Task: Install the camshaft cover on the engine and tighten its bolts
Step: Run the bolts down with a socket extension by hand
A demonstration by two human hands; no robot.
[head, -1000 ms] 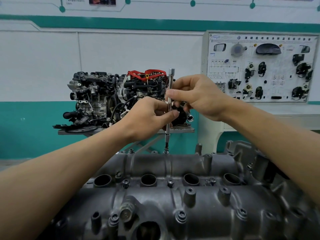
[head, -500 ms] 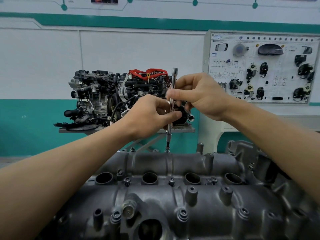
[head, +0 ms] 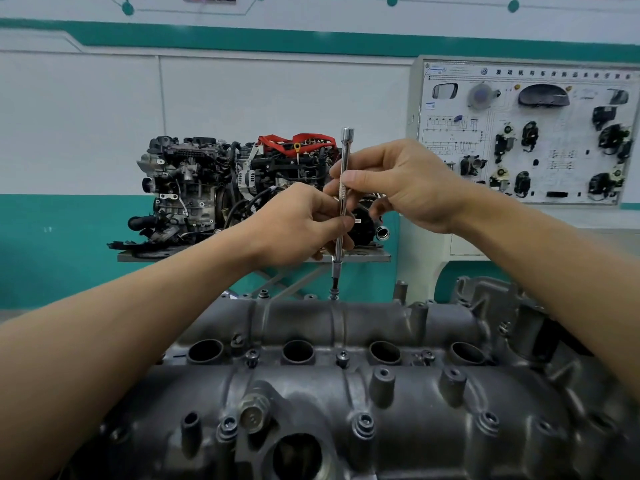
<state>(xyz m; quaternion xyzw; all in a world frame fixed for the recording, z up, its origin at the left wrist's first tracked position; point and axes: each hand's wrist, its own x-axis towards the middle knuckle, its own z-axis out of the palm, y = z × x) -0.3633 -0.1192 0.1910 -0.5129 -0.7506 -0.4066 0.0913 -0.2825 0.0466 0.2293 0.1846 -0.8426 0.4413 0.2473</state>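
Observation:
The grey cast camshaft cover (head: 346, 386) lies across the engine in front of me, with several bolts in it, such as one in the middle row (head: 342, 358). A long chrome extension bar (head: 343, 188) stands upright, its lower bit on a bolt (head: 333, 295) at the cover's far edge. My left hand (head: 298, 230) pinches the bar's lower shaft. My right hand (head: 394, 181) holds the knurled part higher up, thumb and fingers closed on it.
A second engine (head: 214, 192) with red hoses sits on a metal stand behind the cover. A white training board (head: 526, 133) with car parts stands at the back right. The wall is white and teal.
Both hands stay on the bar with only small finger shifts. The view has drifted slightly, and the bar remains on the same far bolt.

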